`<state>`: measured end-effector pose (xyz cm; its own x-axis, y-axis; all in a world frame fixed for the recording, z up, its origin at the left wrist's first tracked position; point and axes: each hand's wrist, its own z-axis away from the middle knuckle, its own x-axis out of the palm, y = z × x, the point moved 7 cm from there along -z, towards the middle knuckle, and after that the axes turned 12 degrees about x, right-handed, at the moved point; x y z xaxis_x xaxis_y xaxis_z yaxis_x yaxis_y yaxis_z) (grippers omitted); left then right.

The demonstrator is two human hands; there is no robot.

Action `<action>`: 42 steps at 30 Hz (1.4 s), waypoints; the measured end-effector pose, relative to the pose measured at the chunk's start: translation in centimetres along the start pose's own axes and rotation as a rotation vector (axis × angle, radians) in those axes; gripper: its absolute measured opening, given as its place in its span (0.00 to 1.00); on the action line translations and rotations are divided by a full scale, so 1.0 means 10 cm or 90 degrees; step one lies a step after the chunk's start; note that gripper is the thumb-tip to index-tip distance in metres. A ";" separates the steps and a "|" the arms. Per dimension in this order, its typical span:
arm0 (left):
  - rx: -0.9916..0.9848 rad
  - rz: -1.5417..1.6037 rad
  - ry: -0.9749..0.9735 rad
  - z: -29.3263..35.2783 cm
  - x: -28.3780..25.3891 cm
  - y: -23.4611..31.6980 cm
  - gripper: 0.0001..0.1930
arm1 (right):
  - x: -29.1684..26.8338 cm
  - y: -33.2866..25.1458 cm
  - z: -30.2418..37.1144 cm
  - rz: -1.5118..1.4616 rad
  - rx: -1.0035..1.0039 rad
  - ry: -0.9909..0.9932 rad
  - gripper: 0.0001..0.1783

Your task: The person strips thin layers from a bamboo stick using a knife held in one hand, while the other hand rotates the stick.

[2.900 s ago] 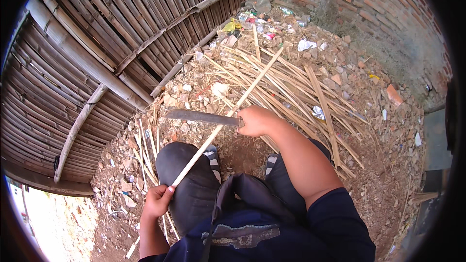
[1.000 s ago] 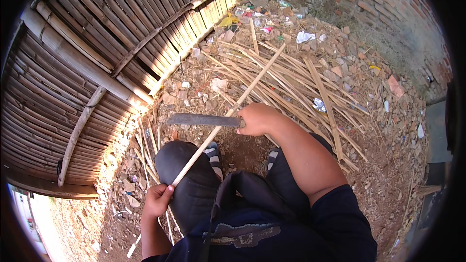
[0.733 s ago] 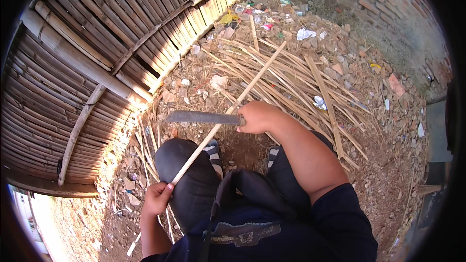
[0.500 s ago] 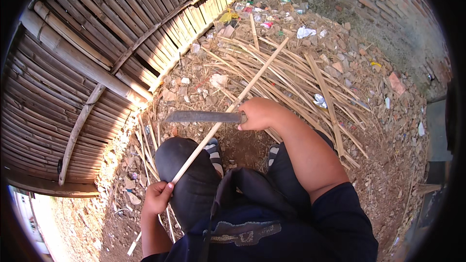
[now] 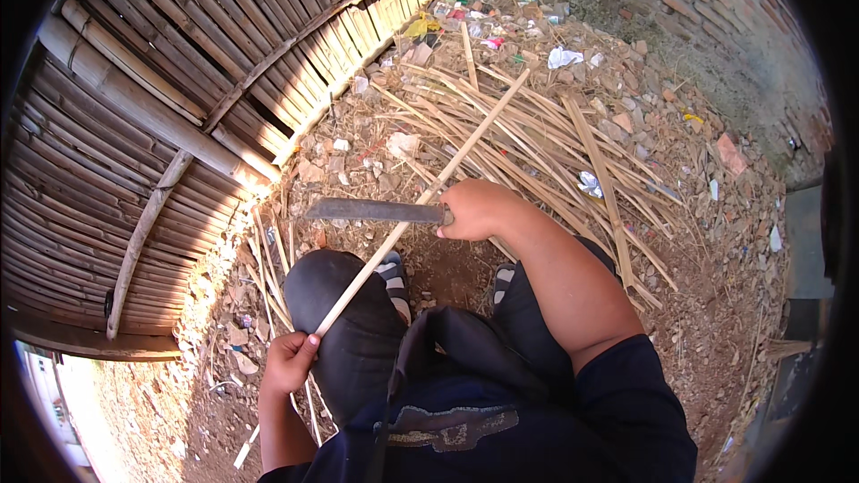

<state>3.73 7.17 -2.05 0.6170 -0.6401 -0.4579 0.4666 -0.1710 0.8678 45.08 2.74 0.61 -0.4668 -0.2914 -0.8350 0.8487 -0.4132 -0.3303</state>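
My left hand (image 5: 291, 361) is closed around the near end of a long pale bamboo strip (image 5: 361, 278), beside my left knee. The strip slants away to the upper right, over the ground between my feet. In my closed right hand (image 5: 472, 209) is the handle of a machete (image 5: 371, 210), its dark blade pointing left. The blade lies across the strip near the strip's middle; whether its edge bites into the strip I cannot tell. The strip's far end reaches over a heap of similar bamboo strips (image 5: 537, 156).
A bamboo slat wall (image 5: 179, 54) curves along the left. At the back right stands a brick wall (image 5: 680, 0). Rubble and litter, with a white scrap (image 5: 564, 57), cover the ground. Several thin strips (image 5: 271, 268) lie left of my left knee.
The machete blade has tipped very slightly, its free end a little higher. Both hands keep their hold and nearly the same place.
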 end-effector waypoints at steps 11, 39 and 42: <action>-0.002 0.010 0.002 0.01 0.00 0.01 0.24 | -0.02 -0.02 0.06 -0.026 -0.007 -0.010 0.21; -0.036 0.082 -0.020 -0.01 0.00 -0.05 0.24 | 0.06 0.03 -0.03 -0.032 -0.024 0.009 0.21; -0.032 0.076 -0.021 -0.01 0.00 -0.04 0.25 | 0.06 0.03 -0.03 -0.047 -0.050 0.033 0.22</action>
<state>3.62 7.33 -2.37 0.6497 -0.6776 -0.3446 0.4231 -0.0543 0.9044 45.15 2.67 -0.13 -0.5165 -0.2172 -0.8283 0.8306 -0.3623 -0.4230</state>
